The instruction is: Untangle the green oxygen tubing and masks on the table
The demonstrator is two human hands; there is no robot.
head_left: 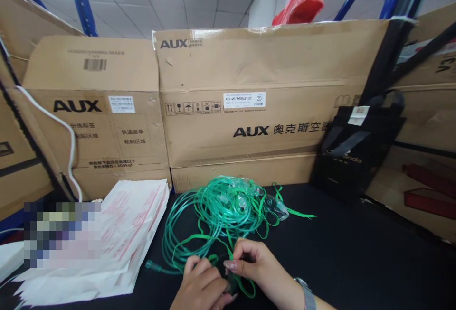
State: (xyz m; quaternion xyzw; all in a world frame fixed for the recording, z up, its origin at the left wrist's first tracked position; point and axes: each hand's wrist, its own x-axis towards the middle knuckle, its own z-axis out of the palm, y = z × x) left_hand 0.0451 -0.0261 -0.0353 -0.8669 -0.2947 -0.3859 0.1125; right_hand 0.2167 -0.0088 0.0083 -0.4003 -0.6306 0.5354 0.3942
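Note:
My left hand (204, 285) is closed around a clear plastic oxygen mask (223, 263), mostly hidden behind my fingers. Close beside it, my right hand (258, 265) pinches a green elastic strap (230, 253) at the mask between thumb and forefinger. A loop of the strap hangs below the right hand. Just beyond both hands lies a tangled heap of coiled green oxygen tubing (213, 210). More clear masks (276, 205) with green straps sit on the heap's right side. One tubing end with a green connector (153, 266) points left on the black tabletop.
Left of the tubing is a stack of white paper bags (142, 234) with red print. Tall cardboard boxes (199, 139) wall off the back. A black carrier bag (356, 158) stands at the back right, and a white cable (73, 148) hangs at left.

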